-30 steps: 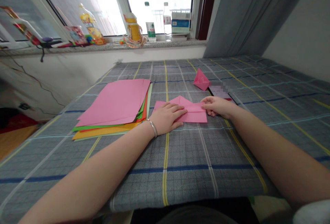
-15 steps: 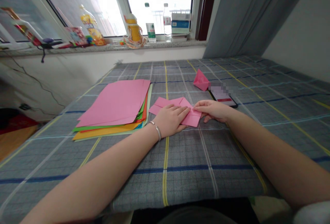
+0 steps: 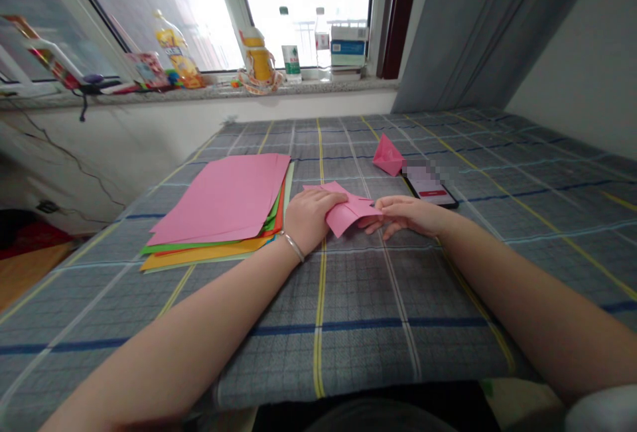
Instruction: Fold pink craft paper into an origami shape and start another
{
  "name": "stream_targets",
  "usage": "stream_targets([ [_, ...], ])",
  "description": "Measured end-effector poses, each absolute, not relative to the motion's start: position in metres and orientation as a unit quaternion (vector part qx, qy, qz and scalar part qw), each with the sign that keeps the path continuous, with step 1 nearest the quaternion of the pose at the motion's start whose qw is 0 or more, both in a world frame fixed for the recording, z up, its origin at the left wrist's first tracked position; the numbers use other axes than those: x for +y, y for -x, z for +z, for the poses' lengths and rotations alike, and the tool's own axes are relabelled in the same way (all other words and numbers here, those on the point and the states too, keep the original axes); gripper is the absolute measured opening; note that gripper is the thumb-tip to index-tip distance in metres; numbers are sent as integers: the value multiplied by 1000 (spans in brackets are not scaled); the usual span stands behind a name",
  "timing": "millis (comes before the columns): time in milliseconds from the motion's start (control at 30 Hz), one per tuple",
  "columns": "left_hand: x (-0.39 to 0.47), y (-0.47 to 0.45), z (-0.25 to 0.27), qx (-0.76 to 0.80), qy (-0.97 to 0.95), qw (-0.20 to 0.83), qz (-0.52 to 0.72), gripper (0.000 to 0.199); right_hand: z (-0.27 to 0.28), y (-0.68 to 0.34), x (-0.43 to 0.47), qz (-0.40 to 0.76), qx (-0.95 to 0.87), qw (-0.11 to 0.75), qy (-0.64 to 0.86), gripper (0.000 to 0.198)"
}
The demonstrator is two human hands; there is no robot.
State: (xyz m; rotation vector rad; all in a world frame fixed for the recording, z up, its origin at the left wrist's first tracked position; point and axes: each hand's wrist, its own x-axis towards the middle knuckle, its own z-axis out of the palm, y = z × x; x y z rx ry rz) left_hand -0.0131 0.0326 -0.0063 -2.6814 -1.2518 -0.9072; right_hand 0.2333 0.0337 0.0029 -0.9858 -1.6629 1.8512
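Note:
Between my hands is a folded pink sheet of paper (image 3: 348,212), tilted and lifted a little off the checked cloth. My left hand (image 3: 312,214), with a silver bangle at its wrist, is closed on the paper's left part, thumb on top. My right hand (image 3: 398,214) pinches its right corner between thumb and fingers. A stack of coloured paper (image 3: 223,193), pink on top with green, orange and yellow below, lies to the left of my left hand. Beyond my right hand stands a folded pink paper shape (image 3: 389,156).
A phone (image 3: 430,184) lies just past my right hand. The grey checked cloth (image 3: 363,352) covers the surface. On the window sill at the back stand a yellow cup (image 3: 259,60), a drink bottle (image 3: 176,50), clear bottles and stacked boxes (image 3: 348,47).
My left hand has gone from lying flat on the folded paper to gripping its left part. The paper has turned and risen at its near edge. My right hand keeps its corner.

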Motion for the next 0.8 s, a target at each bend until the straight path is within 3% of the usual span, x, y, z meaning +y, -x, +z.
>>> stream_targets([
  [133, 33, 14, -3, -434, 808, -79, -391, 26, -1, -231, 36, 607, -622, 263, 419, 15],
  [300, 34, 6, 1, -514, 675, -121, -516, 25, -12, -222, 40, 514, -617, 335, 493, 62],
  [367, 35, 1, 0, -520, 610, -166, -574, 28, -15, -218, 42, 479, -627, 355, 501, 69],
  [500, 35, -10, -5, -456, 532, -299, -648, 43, -19, -213, 45, 435, -664, 395, 462, 64],
  [667, 31, -16, -6, -407, 488, -413, -652, 54, -20, -212, 49, 375, -669, 456, 451, 50],
  [800, 28, -16, -2, -392, 454, -465, -650, 53, -17, -213, 48, 453, -624, 465, 436, 29],
])
